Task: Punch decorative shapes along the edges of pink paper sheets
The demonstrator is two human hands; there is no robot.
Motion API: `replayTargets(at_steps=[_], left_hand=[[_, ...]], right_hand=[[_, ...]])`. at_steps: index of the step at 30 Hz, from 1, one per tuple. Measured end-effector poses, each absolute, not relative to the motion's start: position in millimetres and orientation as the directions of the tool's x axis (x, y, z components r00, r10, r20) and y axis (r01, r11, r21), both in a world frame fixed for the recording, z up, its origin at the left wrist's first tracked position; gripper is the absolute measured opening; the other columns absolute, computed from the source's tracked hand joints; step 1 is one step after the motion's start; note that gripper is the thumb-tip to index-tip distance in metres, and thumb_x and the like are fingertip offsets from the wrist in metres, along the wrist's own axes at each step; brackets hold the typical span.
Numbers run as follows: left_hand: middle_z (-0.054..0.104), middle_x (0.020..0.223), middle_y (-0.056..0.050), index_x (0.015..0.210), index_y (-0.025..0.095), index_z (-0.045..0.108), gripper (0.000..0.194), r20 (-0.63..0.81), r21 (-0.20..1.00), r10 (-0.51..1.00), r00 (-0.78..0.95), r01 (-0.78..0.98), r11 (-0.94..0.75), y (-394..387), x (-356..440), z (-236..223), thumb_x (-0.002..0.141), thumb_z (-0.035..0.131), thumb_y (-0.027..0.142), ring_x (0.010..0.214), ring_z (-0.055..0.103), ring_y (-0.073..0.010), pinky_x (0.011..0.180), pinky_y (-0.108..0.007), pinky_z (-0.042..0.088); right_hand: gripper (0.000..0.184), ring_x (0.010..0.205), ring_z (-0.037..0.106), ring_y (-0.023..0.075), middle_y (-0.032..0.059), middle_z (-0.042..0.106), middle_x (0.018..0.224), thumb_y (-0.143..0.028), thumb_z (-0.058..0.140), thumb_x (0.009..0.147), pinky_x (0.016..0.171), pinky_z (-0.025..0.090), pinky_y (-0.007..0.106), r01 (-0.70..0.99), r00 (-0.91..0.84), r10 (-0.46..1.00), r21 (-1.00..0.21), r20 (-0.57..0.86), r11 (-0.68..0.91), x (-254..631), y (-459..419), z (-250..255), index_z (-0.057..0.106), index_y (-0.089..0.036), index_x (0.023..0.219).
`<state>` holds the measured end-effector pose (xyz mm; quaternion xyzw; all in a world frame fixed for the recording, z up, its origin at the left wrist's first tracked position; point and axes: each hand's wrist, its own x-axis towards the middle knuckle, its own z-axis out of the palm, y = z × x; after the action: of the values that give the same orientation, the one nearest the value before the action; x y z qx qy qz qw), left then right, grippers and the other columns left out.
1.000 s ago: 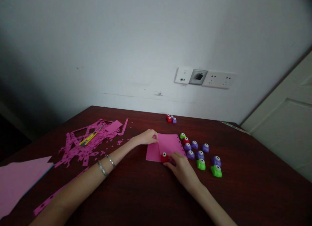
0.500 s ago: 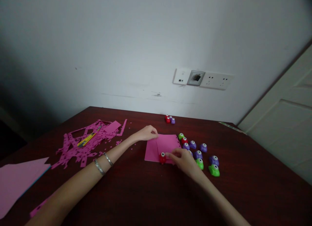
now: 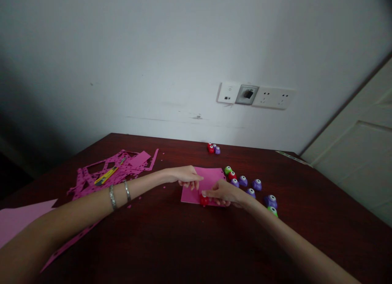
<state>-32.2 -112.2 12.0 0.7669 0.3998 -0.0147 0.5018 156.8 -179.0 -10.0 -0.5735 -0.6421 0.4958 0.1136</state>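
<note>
We see the left hand (image 3: 187, 176) resting on the far left part of a pink paper sheet (image 3: 208, 177) that lies flat on the dark wooden bench (image 3: 190, 243), its grip loosely curled with fingertips pressing the sheet. The right hand (image 3: 223, 193) lies over the sheet's near edge, its grip closed around a small red punch (image 3: 203, 200) seated on that edge. Just right of the sheet sit purple, green and red punches (image 3: 245, 181) in a cluster. Far left lie pink paper scraps (image 3: 104, 180) with a yellow cutter (image 3: 105, 175) on top.
</note>
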Motion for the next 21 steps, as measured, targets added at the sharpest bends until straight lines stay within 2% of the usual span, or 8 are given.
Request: replayTargets(at_steps=[4,10,13,17,19,21], left_hand=[[0.056,0.053,-0.003,0.067,0.015,0.068,0.051,-0.470,0.739,0.557,0.684,0.650,-0.175,-119.1,-29.5,13.9,0.077,0.046,0.059,0.039,0.037,-0.0063,0.039,-0.021,0.023],[0.054,0.053,-0.004,0.061,0.014,0.066,0.056,-0.586,0.705,0.445,0.677,0.697,-0.132,-124.6,-24.7,13.6,0.064,0.054,0.069,0.038,0.034,-0.0054,0.037,-0.020,0.019],[0.052,0.051,-0.003,0.058,0.014,0.065,0.055,-0.639,0.694,0.395,0.660,0.716,-0.074,-117.8,-21.1,5.2,0.059,0.059,0.069,0.038,0.033,-0.0052,0.036,-0.019,0.019],[0.052,0.050,-0.003,0.054,0.014,0.063,0.050,-0.689,0.690,0.315,0.653,0.724,0.007,-108.9,-17.3,-1.0,0.056,0.065,0.064,0.037,0.030,-0.0045,0.035,-0.018,0.017],[0.051,0.051,-0.003,0.053,0.014,0.062,0.049,-0.703,0.680,0.309,0.640,0.732,0.031,-107.7,-16.3,0.2,0.055,0.067,0.063,0.037,0.029,-0.0041,0.034,-0.018,0.015],[0.051,0.051,-0.003,0.053,0.015,0.063,0.048,-0.721,0.665,0.309,0.620,0.744,0.059,-108.0,-15.7,2.5,0.055,0.067,0.063,0.036,0.028,-0.0037,0.034,-0.018,0.014]], right_hand=[[0.049,0.032,0.032,0.0041,-0.0050,0.041,0.036,-0.056,0.058,0.070,0.034,0.024,0.018,0.624,-0.347,0.832,-0.769,-0.432,-0.139,156.0,-177.2,-9.4,0.047,-0.016,0.044],[0.043,0.032,0.034,0.0038,-0.0048,0.044,0.038,-0.047,0.060,0.071,0.032,0.023,0.017,0.660,-0.308,0.798,-0.720,-0.519,-0.214,153.9,-171.9,-10.3,0.049,-0.015,0.045],[0.040,0.031,0.032,0.0030,-0.0050,0.043,0.037,-0.042,0.059,0.072,0.031,0.021,0.016,0.660,-0.301,0.762,-0.702,-0.573,-0.266,152.2,-170.1,-7.8,0.048,-0.015,0.044],[0.042,0.029,0.030,0.0031,-0.0038,0.043,0.035,-0.044,0.058,0.072,0.030,0.020,0.016,0.669,-0.316,0.713,-0.680,-0.626,-0.300,149.2,-167.9,0.5,0.050,-0.015,0.042],[0.042,0.029,0.034,0.0052,-0.0008,0.047,0.034,-0.045,0.062,0.067,0.030,0.023,0.018,0.695,-0.297,0.770,-0.681,-0.564,-0.231,147.9,-165.8,4.2,0.052,-0.015,0.040],[0.039,0.028,0.039,0.0078,0.0016,0.050,0.032,-0.041,0.071,0.057,0.030,0.027,0.020,0.704,-0.230,0.897,-0.701,-0.377,-0.114,147.1,-162.6,6.4,0.054,-0.014,0.036]])
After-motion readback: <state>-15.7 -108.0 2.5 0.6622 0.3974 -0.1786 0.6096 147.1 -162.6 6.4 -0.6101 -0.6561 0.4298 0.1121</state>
